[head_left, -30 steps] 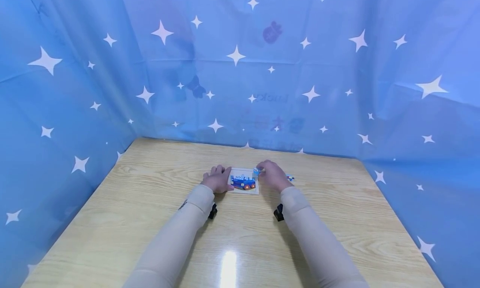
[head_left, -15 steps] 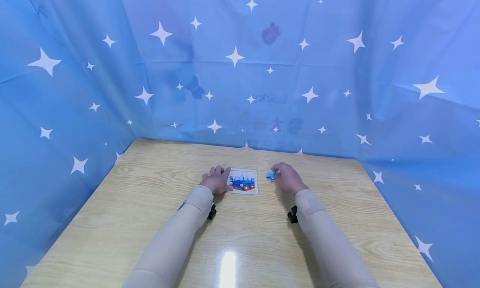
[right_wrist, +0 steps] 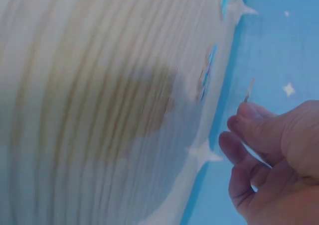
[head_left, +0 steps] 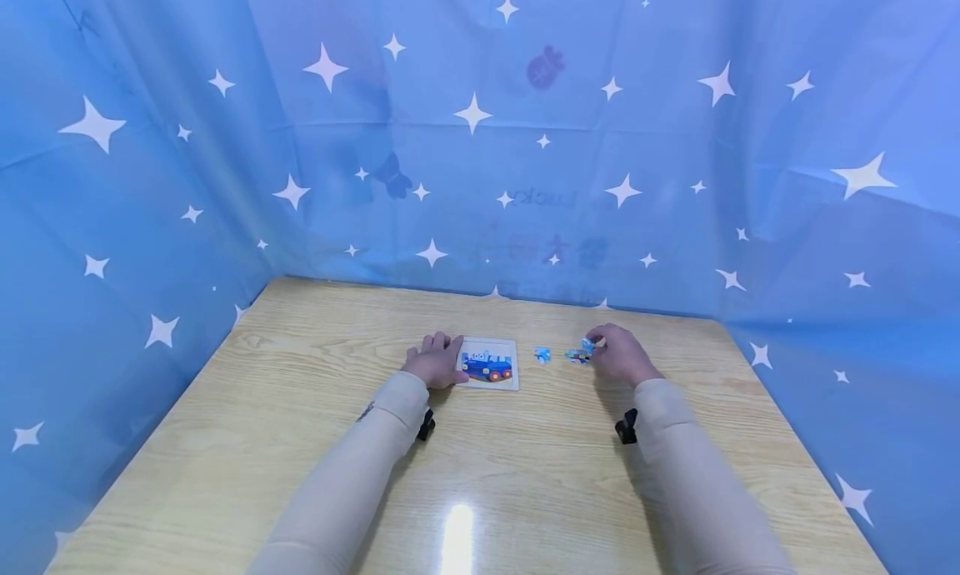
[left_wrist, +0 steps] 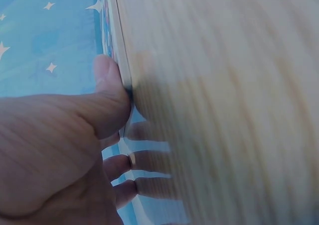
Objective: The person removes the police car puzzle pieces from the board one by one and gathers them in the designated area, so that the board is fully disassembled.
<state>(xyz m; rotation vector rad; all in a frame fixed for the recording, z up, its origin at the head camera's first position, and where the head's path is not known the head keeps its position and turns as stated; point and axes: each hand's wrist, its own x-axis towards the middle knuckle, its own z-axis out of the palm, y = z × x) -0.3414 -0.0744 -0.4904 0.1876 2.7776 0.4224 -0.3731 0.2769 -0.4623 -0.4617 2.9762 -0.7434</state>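
Observation:
A puzzle board (head_left: 487, 385) with a blue vehicle picture lies flat on the table, its upper part pale. My left hand (head_left: 435, 362) rests at the board's left side, thumb on its edge; in the left wrist view the other fingers of that hand (left_wrist: 65, 145) touch down beyond the thumb. Farther right, my right hand (head_left: 621, 354) pinches a small jigsaw piece (head_left: 588, 343) between thumb and finger, seen edge-on as a thin piece (right_wrist: 249, 89) in the right wrist view. A blue jigsaw piece (head_left: 542, 355) lies just right of the board; a multicoloured one (head_left: 576, 356) lies below the pinched piece.
The wooden table (head_left: 300, 442) reaches back to a blue curtain (head_left: 480, 158) with white stars, which also hangs along both sides. A bright light reflection lies near the table's front. Black wrist cameras (head_left: 626, 426) hang under the sleeves.
My right hand has carried a blue piece from the board's upper right corner, left it on the table and moved farther right, where it now pinches another piece. The left hand stays put.

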